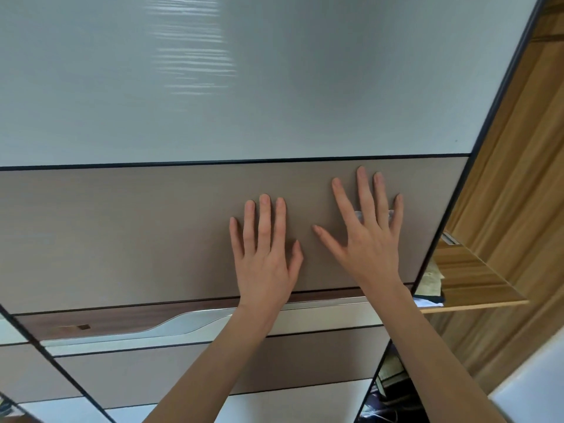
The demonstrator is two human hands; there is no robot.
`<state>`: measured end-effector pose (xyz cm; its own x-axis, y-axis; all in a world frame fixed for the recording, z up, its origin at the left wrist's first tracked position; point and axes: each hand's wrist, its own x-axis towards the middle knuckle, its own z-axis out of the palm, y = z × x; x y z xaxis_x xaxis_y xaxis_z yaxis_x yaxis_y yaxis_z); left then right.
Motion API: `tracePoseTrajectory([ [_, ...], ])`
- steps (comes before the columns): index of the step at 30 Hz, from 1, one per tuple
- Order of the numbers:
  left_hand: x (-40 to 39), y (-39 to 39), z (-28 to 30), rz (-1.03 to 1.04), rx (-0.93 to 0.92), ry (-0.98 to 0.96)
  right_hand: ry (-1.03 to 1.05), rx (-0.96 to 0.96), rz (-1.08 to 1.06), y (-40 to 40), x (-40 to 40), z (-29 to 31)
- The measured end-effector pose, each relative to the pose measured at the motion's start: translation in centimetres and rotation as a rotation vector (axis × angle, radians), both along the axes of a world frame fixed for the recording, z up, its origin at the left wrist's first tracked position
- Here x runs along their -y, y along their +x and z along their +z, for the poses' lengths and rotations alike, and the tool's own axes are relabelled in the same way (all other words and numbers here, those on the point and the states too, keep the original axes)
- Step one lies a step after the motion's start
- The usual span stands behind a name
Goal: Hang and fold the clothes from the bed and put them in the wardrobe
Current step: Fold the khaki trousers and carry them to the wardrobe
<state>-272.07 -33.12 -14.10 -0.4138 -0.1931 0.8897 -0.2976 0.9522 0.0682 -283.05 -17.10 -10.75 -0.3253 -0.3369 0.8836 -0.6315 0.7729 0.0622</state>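
a sliding wardrobe door (152, 239) fills your view, its taupe band below a glossy white panel (213, 87). your left hand (265, 257) and right hand (366, 239) lie flat on that band, fingers straight and spread, holding nothing. past the door's right edge the wooden wardrobe interior (503, 209) shows a shelf (476, 305) with folded clothes (432, 286) partly visible on it.

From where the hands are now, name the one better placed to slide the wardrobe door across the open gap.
Right. The right hand lies flat on the brown panel of the wardrobe door nearer its edge by the open gap; the left hand presses farther in. Either would probably do.
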Motion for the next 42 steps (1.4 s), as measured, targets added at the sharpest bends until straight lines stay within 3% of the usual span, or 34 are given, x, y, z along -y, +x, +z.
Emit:
tracePoseTrajectory([
  [15, -8.8, -4.5, 0.6, -0.122, -0.014, -0.041, -0.065, 0.013, 0.067, -5.3, -7.6, 0.2],
  [28, -9.9, -6.2, -0.7, 0.002, -0.024, 0.016, -0.11, 0.002, 0.044, -10.7, -15.6, 0.2],
  [36, -12.9, -8.6, -1.2, -0.057, 0.037, -0.056, -0.13, 0.065, -0.021, -11.8, -20.1, 0.6],
  [42, -16.1, -10.1, -0.8, -0.11, 0.044, -0.068, -0.12, 0.053, 0.024, -9.9, -18.8, 0.0],
])
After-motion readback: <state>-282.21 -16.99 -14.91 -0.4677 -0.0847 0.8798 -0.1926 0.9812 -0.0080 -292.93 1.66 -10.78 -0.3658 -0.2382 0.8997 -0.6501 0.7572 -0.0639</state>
